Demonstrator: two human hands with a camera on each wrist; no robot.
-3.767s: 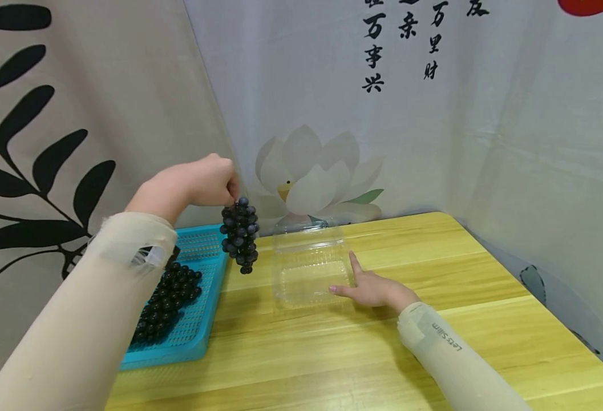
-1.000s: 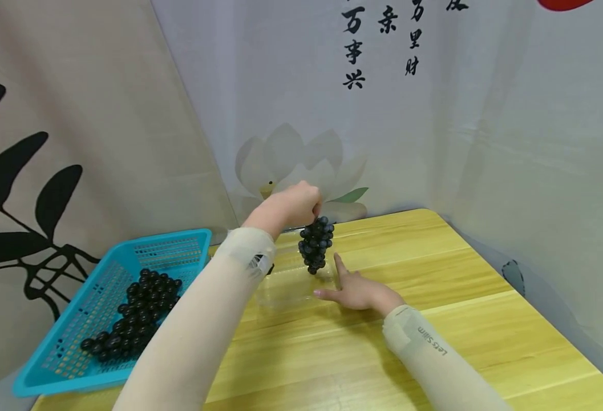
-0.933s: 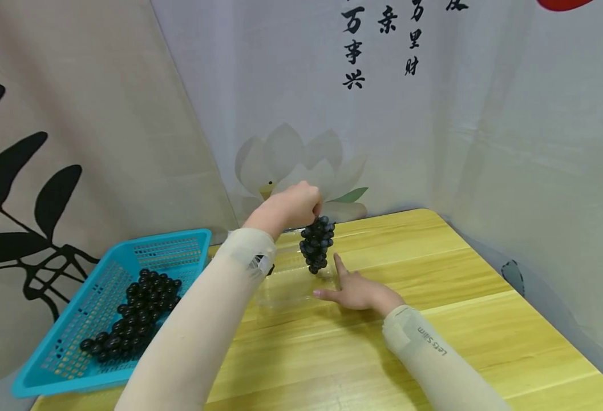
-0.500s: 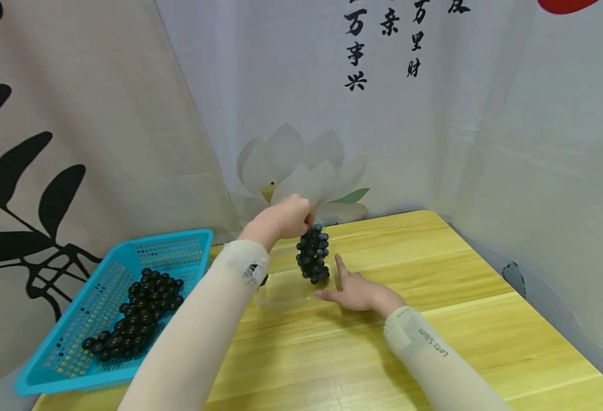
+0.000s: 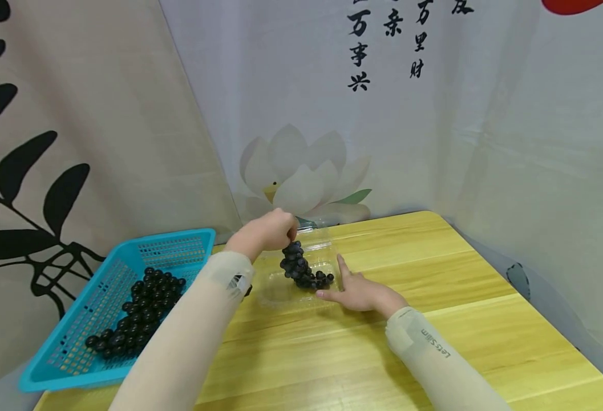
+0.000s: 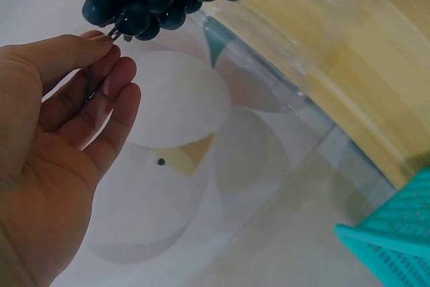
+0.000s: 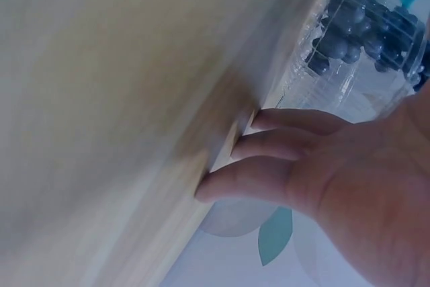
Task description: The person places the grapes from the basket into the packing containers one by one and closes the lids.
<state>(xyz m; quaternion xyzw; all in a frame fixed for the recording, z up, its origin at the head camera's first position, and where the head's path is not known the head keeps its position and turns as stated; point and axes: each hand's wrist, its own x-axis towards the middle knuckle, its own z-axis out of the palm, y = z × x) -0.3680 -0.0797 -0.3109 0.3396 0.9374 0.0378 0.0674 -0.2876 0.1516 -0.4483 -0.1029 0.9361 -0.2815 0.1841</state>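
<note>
My left hand [image 5: 267,233] pinches the stem of a bunch of dark grapes [image 5: 296,265] between thumb and fingertips; the left wrist view shows the stem [image 6: 115,33] in the pinch. The bunch droops into a clear plastic clamshell box [image 5: 272,288], its lower grapes lying at the right side of the tray. The box's lid stands raised at the back. My right hand [image 5: 360,292] rests on the table with fingers spread, thumb and index finger at the box's right wall. In the right wrist view, grapes [image 7: 366,28] show through the clear wall.
At the left stands a blue plastic basket [image 5: 57,371] with more dark grapes [image 5: 139,314] in it. The wooden table [image 5: 434,268] meets a printed cloth backdrop [image 5: 301,85] at the back.
My left hand has carried the grapes from beside the basket rightward over the box, then lowered them and drawn back left, so the bunch now bends into the tray. The right hand stays at the box.
</note>
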